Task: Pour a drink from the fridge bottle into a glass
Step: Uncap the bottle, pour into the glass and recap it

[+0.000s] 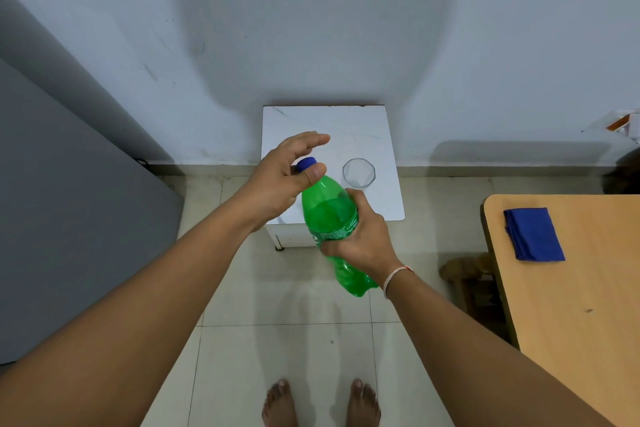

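Note:
A green plastic bottle (329, 215) with a blue cap (307, 163) is held tilted above the floor, in front of a small white table (377, 204). My right hand (360, 236) grips the bottle round its labelled middle. My left hand (284, 177) hovers at the bottle's top with fingers stretched out over the cap and the thumb lying against the neck just below it. An empty clear glass (358, 173) stands upright on the white table, just right of the cap.
A grey fridge (69, 201) stands at the left against the wall. A wooden table (571, 305) at the right carries a folded blue cloth (533, 234), with a wooden stool (464, 274) beside it. My bare feet (320, 402) stand on the tiled floor.

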